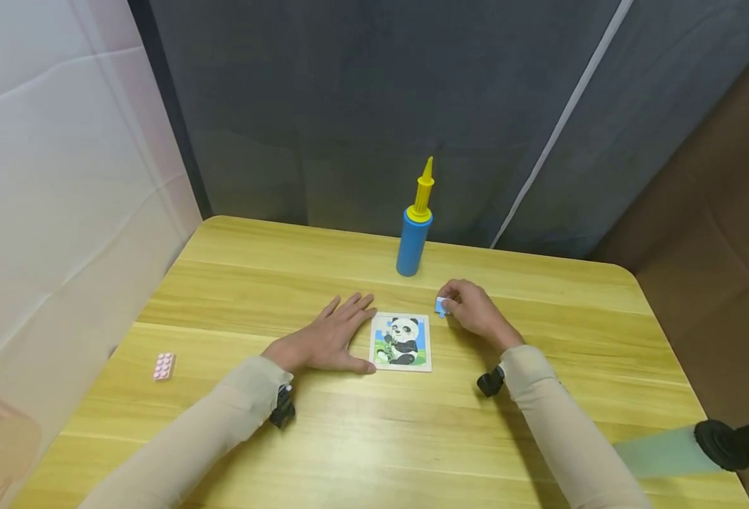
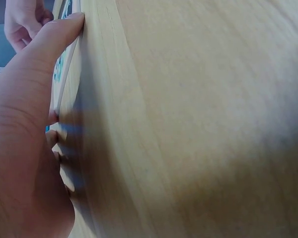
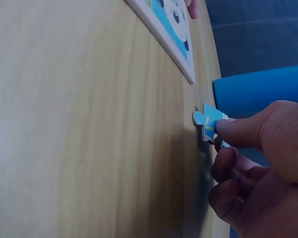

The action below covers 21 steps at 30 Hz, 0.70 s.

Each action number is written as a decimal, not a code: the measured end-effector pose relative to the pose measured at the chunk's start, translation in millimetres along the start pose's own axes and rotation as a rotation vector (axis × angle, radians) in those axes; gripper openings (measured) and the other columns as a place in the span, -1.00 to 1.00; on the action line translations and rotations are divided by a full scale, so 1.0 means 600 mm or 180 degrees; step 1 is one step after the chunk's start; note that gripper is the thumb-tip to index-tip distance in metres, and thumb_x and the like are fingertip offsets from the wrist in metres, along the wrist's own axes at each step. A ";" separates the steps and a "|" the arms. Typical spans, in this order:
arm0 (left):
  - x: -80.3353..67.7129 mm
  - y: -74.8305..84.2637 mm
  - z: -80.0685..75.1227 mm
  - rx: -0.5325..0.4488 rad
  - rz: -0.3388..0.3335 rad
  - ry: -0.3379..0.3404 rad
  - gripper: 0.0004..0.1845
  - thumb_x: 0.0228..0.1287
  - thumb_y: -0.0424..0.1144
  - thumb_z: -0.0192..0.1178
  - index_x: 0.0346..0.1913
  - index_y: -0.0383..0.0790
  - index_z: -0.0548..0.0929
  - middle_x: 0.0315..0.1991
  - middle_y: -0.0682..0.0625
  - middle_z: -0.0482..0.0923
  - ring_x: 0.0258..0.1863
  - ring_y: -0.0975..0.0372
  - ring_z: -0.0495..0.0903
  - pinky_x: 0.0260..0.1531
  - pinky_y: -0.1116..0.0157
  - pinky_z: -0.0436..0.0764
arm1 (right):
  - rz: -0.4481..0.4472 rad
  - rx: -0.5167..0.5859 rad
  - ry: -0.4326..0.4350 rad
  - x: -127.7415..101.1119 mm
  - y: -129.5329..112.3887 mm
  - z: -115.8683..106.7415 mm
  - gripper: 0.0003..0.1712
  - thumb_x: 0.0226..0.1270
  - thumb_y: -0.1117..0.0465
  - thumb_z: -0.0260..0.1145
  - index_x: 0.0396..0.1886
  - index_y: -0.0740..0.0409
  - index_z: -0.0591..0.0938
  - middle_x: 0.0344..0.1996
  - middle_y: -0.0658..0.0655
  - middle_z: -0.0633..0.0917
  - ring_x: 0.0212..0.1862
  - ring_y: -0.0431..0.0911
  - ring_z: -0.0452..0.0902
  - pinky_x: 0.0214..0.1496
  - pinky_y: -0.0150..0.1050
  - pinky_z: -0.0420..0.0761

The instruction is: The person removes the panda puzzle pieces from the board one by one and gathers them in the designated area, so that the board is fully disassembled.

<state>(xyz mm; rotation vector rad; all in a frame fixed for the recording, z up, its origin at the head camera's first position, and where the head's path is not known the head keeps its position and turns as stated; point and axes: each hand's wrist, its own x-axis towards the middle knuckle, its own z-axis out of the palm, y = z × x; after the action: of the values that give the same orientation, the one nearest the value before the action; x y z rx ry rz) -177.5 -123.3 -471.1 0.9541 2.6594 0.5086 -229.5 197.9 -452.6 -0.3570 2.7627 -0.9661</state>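
Note:
A square panda jigsaw puzzle (image 1: 420,338) in a pale frame lies flat on the wooden table. My left hand (image 1: 333,341) is spread flat at its left side, with straight fingers. The thumb is at the frame's near left corner and a fingertip at its far left corner. Just off the far right corner, my right hand (image 1: 474,309) pinches a blue puzzle piece (image 3: 210,118) between thumb and fingers. In the right wrist view the piece is tilted, with its rounded knob pointing toward the puzzle side. The right fingers partly hide it.
Behind the puzzle stands a blue hand pump (image 1: 412,247) with a yellow nozzle. A pink toy brick (image 1: 164,366) lies at the left. Near the right edge lies a pale green cylinder (image 1: 667,452) with a black end. Dark cloth hangs behind the table (image 1: 374,438).

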 end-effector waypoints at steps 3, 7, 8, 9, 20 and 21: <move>0.000 0.000 0.001 -0.0007 0.0001 0.0006 0.22 0.22 0.48 0.26 0.72 -0.21 0.10 0.80 -0.16 -0.19 0.79 -0.10 -0.20 0.75 -0.22 -0.23 | -0.0028 -0.0033 0.0022 0.001 0.005 0.004 -0.80 0.61 0.33 0.24 0.05 0.26 0.73 -0.04 0.28 0.69 -0.07 0.05 0.54 0.09 -0.04 0.59; 0.001 0.001 0.002 0.0009 0.0019 0.0006 0.22 0.22 0.49 0.26 0.72 -0.21 0.10 0.79 -0.16 -0.18 0.79 -0.10 -0.19 0.76 -0.21 -0.23 | -0.0046 -0.0063 0.0026 0.002 0.008 0.007 -0.78 0.61 0.32 0.24 0.05 0.27 0.75 -0.05 0.28 0.68 -0.07 0.05 0.53 0.08 -0.03 0.60; 0.002 0.001 0.002 0.0016 0.0023 0.0004 0.22 0.22 0.49 0.25 0.72 -0.21 0.10 0.79 -0.16 -0.19 0.79 -0.10 -0.19 0.76 -0.21 -0.23 | -0.0043 -0.0063 0.0025 0.002 0.008 0.007 -0.78 0.61 0.32 0.24 0.06 0.27 0.75 -0.04 0.28 0.68 -0.07 0.05 0.53 0.08 -0.04 0.60; 0.002 0.001 0.002 0.0014 0.0021 0.0003 0.22 0.22 0.49 0.26 0.72 -0.21 0.09 0.79 -0.16 -0.19 0.79 -0.09 -0.20 0.76 -0.21 -0.23 | -0.0049 -0.0070 0.0024 0.002 0.008 0.007 -0.76 0.61 0.31 0.24 0.09 0.28 0.75 -0.03 0.28 0.67 -0.06 0.05 0.53 0.09 -0.04 0.60; 0.002 -0.003 0.004 0.0018 0.0006 0.0018 0.23 0.22 0.50 0.24 0.72 -0.20 0.09 0.80 -0.14 -0.20 0.80 -0.07 -0.21 0.76 -0.20 -0.23 | -0.0076 -0.0083 0.0068 0.001 -0.010 0.002 -0.70 0.60 0.30 0.25 0.19 0.29 0.73 0.10 0.29 0.65 0.00 0.07 0.54 0.18 0.01 0.62; 0.002 -0.003 0.004 0.0020 0.0007 0.0019 0.23 0.22 0.50 0.24 0.72 -0.20 0.08 0.80 -0.14 -0.20 0.80 -0.07 -0.21 0.76 -0.20 -0.23 | -0.0087 -0.0068 0.0062 0.000 -0.013 0.001 -0.69 0.59 0.30 0.25 0.19 0.29 0.72 0.10 0.30 0.64 0.00 0.08 0.54 0.20 0.03 0.62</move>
<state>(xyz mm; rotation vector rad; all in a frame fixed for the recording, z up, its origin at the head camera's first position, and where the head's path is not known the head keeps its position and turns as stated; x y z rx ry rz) -178.5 -123.3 -474.1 0.9589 2.6669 0.5047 -228.1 191.6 -448.4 -0.3915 2.7946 -0.9520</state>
